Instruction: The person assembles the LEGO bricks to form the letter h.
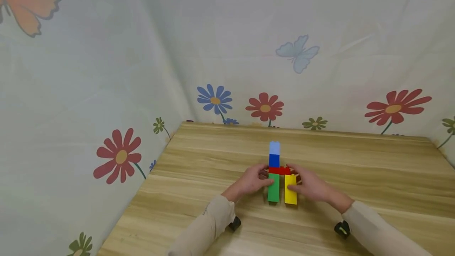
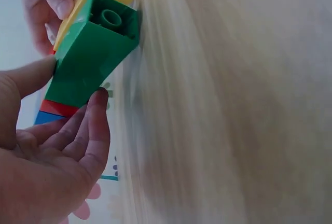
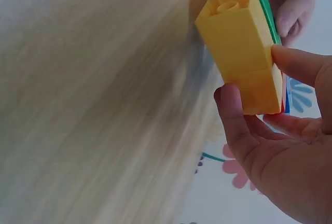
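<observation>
A toy-brick build stands in front of me between both hands. Its light blue brick (image 1: 275,147) sits on a dark blue brick (image 1: 274,160), over the left end of a red brick (image 1: 279,170). Below the red one are a green leg (image 2: 91,60) on the left and a yellow leg (image 3: 243,42) on the right, with a gap between. My left hand (image 1: 251,180) pinches the green leg between thumb and fingers. On the other side my right hand (image 1: 313,185) pinches the yellow leg likewise. The hollow undersides of both legs show in the wrist views.
The build is over a wood-grain table (image 1: 199,161). A pale cloth (image 1: 231,31) printed with flowers and butterflies hangs behind the table and along its left side. Dark wrist devices (image 1: 342,229) show at both sleeves.
</observation>
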Demonstrator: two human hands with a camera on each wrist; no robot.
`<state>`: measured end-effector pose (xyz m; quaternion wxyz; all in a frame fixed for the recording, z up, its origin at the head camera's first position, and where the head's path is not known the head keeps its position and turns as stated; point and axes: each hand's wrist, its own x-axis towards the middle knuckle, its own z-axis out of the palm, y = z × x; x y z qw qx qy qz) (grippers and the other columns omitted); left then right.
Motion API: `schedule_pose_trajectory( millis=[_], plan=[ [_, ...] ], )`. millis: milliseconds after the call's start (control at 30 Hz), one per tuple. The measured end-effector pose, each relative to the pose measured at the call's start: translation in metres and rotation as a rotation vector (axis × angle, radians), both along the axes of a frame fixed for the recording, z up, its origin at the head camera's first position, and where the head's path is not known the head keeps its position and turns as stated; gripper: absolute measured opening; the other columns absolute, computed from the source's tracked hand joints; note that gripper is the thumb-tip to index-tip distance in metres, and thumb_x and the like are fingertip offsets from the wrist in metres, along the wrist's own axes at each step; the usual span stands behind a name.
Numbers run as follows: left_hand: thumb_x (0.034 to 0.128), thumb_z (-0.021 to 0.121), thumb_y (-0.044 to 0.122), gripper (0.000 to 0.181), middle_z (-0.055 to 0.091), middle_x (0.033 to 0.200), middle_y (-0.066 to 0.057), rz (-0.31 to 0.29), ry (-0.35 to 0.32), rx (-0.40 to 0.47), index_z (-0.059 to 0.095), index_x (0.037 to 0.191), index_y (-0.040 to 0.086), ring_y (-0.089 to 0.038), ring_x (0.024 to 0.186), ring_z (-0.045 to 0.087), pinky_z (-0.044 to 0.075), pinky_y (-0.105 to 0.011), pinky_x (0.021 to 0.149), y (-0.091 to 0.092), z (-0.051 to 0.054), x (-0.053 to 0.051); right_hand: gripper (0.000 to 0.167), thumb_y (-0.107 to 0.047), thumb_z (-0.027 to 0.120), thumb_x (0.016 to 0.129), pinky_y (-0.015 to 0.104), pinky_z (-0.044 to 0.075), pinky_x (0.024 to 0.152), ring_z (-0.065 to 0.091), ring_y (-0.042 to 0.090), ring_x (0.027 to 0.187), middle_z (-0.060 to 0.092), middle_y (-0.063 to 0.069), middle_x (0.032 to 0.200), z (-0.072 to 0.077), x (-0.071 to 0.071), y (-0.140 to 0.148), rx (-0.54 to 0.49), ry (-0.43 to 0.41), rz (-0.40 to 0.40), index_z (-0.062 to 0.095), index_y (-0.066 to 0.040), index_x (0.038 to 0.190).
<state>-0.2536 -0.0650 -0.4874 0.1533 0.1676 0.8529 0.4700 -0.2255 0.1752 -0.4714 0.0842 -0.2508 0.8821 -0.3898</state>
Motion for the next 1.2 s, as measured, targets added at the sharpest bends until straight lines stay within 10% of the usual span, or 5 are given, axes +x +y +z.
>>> schedule_pose_trajectory(
  millis=[600, 1200],
  plan=[
    [0.1020, 0.072, 0.017, 0.043, 0.069, 0.116, -0.009, -0.036, -0.043, -0.027, 0.062, 0.142, 0.004, -0.021, 0.102, 0.061, 0.053, -0.042, 0.098, -0.001, -0.004, 0.002, 0.065, -0.013, 0.073, 0.099, 0.044, 0.051, 0.083, 0.056, 0.028, 0.096, 0.064, 0.022, 0.120, -0.014, -0.019, 0.000, -0.006, -0.134, -0.003, 0.042, 0.019, 0.146],
    [0.1032, 0.071, 0.015, 0.031, 0.068, 0.108, -0.005, -0.023, -0.072, -0.040, 0.065, 0.132, 0.005, -0.017, 0.093, 0.058, 0.054, -0.038, 0.095, 0.003, -0.009, 0.003, 0.063, -0.012, 0.070, 0.100, 0.065, 0.044, 0.106, 0.056, 0.045, 0.120, 0.055, 0.035, 0.139, -0.020, -0.020, 0.000, -0.012, -0.212, -0.001, 0.041, 0.019, 0.147]
  ],
)
